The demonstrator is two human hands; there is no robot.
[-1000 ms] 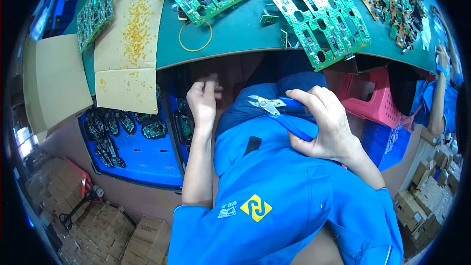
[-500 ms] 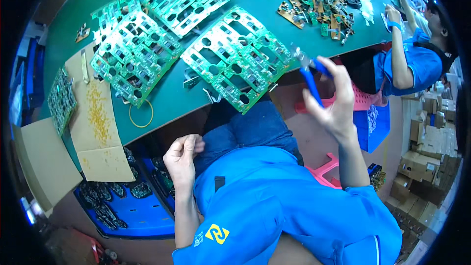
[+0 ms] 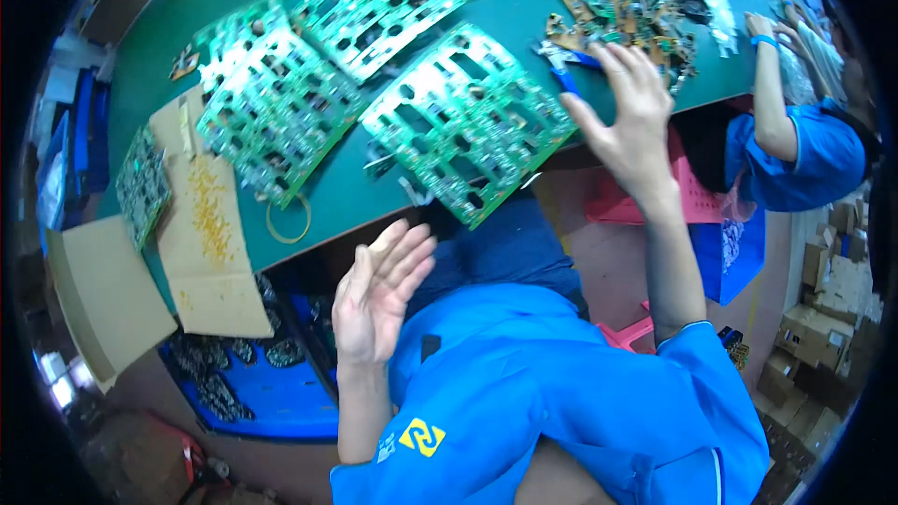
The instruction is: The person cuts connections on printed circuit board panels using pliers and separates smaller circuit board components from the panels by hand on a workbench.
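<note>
My right hand (image 3: 631, 117) hovers over the table's near edge with fingers and thumb spread, nothing between them. Just past its fingertips are blue-handled cutting pliers (image 3: 567, 75), apparently lying on the green table beside a circuit board panel; the hand partly hides their handles. My left hand (image 3: 379, 295) is raised in front of my lap, fingers stretched out and palm bare. Closest to both hands is a green circuit board panel (image 3: 477, 131) with several cut-outs, its near corner jutting over the table edge. More green panels (image 3: 271, 112) overlap to its left.
A heap of small board pieces (image 3: 627, 0) covers the far right of the table (image 3: 323, 215). Cardboard (image 3: 224, 290) with yellow bits lies at left, near a yellow ring (image 3: 289, 221). A blue bin (image 3: 271, 402) stands below. A co-worker (image 3: 795, 145) sits at right.
My right hand has let go of the cutting pliers and spread its fingers; the pliers are now by the panel. My left hand has risen and opened from a closed pose. The view has shifted slightly.
</note>
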